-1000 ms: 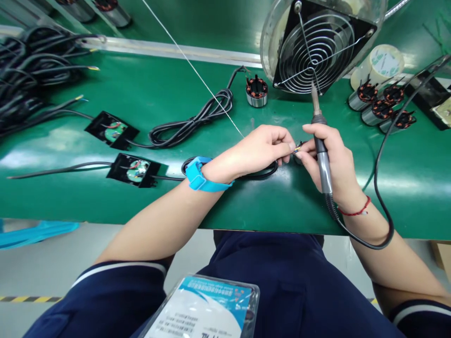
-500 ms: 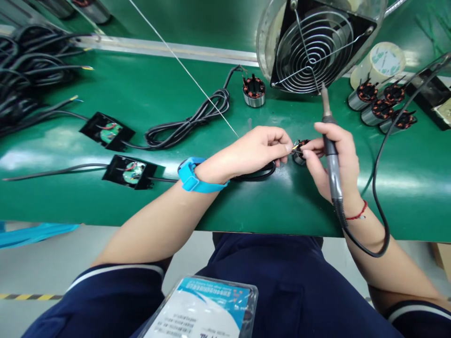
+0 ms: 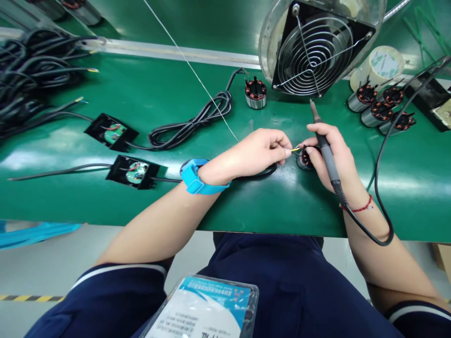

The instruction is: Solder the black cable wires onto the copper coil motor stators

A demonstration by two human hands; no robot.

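Note:
My left hand (image 3: 266,149) pinches the thin coloured wires (image 3: 295,149), a yellow one among them, at the end of a black cable (image 3: 262,174) that runs under the wrist. Beside these wires is a small motor stator (image 3: 303,159) with copper windings, partly hidden behind my right fingers. My right hand (image 3: 334,155) has a soldering iron (image 3: 326,152) lying between thumb and forefinger, its tip pointing up and away toward the fan. The right fingertips are at the stator's top edge and wire ends; what they pinch there is too small to make out.
A fan with a wire guard (image 3: 312,65) stands at the back. Several stators (image 3: 377,112) sit at the right near a tape roll (image 3: 386,65); another stator (image 3: 255,94) is left of the fan. Two black boxes with circuit boards (image 3: 132,172) and a cable heap (image 3: 31,80) lie left.
My right hand has turned, so the soldering iron leans further left and its tip sits lower. More of the yellow wire shows between my hands. The left hand has hardly moved.

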